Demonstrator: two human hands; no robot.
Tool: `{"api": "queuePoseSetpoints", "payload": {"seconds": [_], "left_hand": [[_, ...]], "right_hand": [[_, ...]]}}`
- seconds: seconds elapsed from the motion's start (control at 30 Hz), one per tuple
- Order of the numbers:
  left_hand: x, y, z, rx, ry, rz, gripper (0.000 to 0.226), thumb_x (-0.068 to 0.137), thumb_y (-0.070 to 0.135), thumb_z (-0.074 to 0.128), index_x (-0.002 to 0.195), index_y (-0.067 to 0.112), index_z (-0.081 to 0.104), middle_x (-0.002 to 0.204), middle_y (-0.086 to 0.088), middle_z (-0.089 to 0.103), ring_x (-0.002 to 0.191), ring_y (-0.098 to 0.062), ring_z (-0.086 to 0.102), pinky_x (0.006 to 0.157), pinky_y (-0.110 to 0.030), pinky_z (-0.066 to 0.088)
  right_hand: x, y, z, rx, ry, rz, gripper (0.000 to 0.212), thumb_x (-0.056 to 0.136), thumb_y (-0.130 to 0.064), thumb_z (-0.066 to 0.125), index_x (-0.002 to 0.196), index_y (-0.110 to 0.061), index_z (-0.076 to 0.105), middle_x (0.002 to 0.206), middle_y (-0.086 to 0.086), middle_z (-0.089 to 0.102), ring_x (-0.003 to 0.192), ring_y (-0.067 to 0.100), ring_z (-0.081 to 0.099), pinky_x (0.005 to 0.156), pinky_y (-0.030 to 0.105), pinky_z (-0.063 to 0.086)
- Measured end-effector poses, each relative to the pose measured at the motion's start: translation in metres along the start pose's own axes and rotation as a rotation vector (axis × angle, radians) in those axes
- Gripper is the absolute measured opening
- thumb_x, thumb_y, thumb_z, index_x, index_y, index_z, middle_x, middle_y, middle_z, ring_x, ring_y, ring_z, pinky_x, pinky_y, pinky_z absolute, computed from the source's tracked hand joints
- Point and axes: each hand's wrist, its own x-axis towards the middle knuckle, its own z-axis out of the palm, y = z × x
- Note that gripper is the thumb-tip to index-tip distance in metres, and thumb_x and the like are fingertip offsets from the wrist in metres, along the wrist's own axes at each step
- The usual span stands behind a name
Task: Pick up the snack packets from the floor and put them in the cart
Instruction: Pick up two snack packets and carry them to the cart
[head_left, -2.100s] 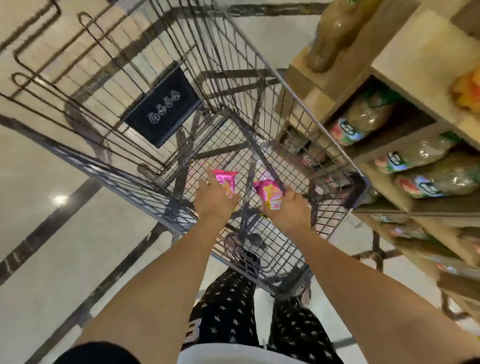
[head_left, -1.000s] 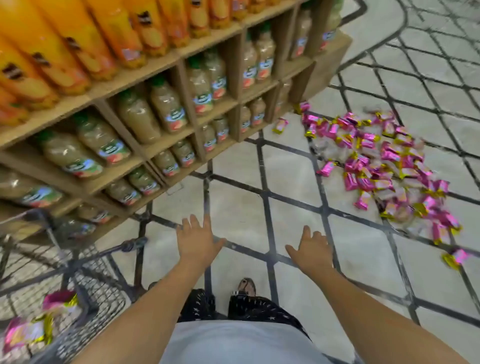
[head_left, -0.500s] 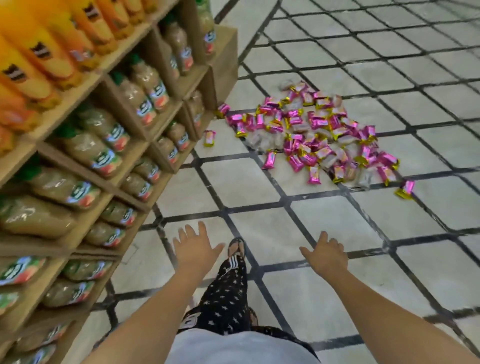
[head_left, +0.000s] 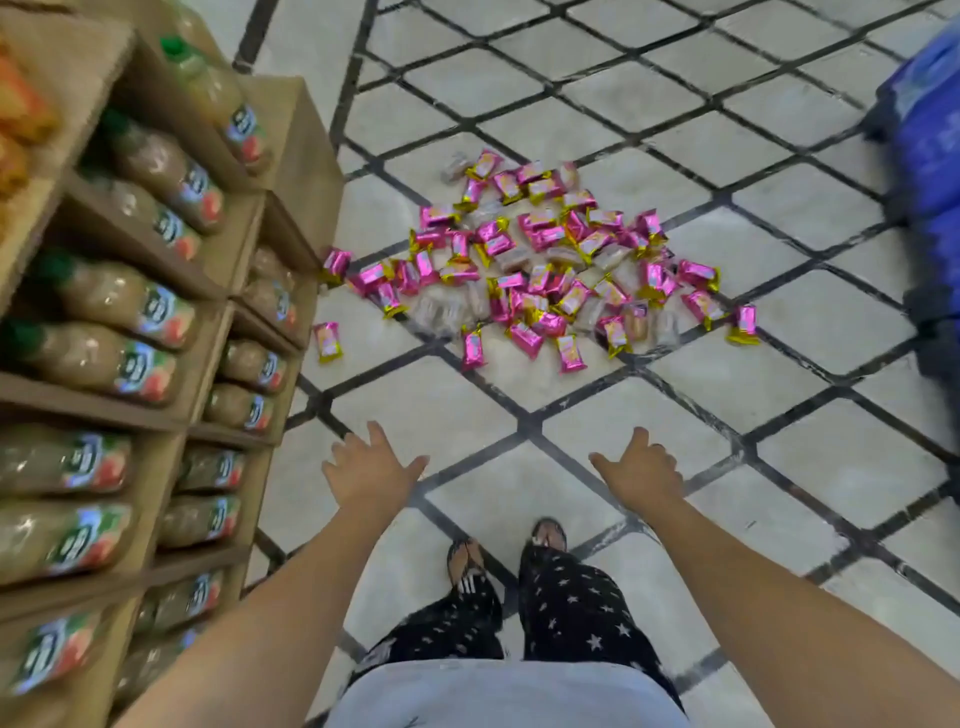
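Spreading across the frame, the tiled floor (head_left: 831, 457) meets a wooden shelf (head_left: 156, 410) of juice bottles (head_left: 119, 301) at left; pink snack packets (head_left: 545, 270) lie heaped upper centre; your left hand (head_left: 366, 475) and right hand (head_left: 641, 473) hover below, fingers released, empty.

Head camera looks steeply down at floor (head_left: 779, 452).

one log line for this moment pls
stage: pre-pick | left hand: open, empty | right hand: open, empty | packets: heaped on floor ahead | cart: not in view
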Motion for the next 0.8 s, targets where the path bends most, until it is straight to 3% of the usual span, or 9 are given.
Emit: {"api": "queuePoseSetpoints", "payload": {"seconds": [0.2,0.5,0.6,0.8], "left_hand": [[0.077,0.062,-0.046,0.043,-0.041,0.044,0.097,0.085,0.078,0.035,0.156,0.018,0.006,0.157,-0.017,0.024,0.142,-0.038,0.026,0.110,-0.049,0.032],[0.247,0.173,-0.080,0.047,-0.120,0.033,0.098,0.083,0.079,0.038,0.156,0.020,0.007,0.157,-0.016,0.025,0.142,-0.038,0.028,0.108,-0.052,0.035],[0.305,0.215,-0.065,0.049,-0.152,0.050,0.102,0.081,0.082,0.037,0.155,0.019,0.009,0.156,-0.015,0.028,0.141,-0.037,0.029,0.106,-0.052,0.039],[0.432,0.264,0.031,0.106,-0.236,-0.005,0.106,0.077,0.087,0.038,0.154,0.018,0.016,0.153,-0.016,0.033,0.138,-0.036,0.034,0.104,-0.050,0.039]], "right_hand": [[0.082,-0.016,-0.045,0.025,-0.028,0.063,0.077,0.089,-0.059,0.054,0.143,-0.010,0.028,0.133,0.020,0.046,0.122,0.038,0.044,0.093,0.043,0.040],[0.296,-0.066,-0.089,-0.074,-0.133,0.037,0.083,0.092,-0.059,0.049,0.152,-0.011,0.017,0.143,0.021,0.040,0.131,0.037,0.040,0.099,0.044,0.040],[0.367,-0.080,-0.076,-0.041,-0.146,0.055,0.076,0.091,-0.056,0.053,0.145,-0.009,0.027,0.142,0.021,0.042,0.130,0.037,0.041,0.097,0.044,0.041],[0.508,-0.089,0.023,-0.004,-0.223,0.086,0.085,0.089,-0.061,0.054,0.148,-0.009,0.021,0.144,0.024,0.038,0.131,0.040,0.038,0.099,0.048,0.039]]}}
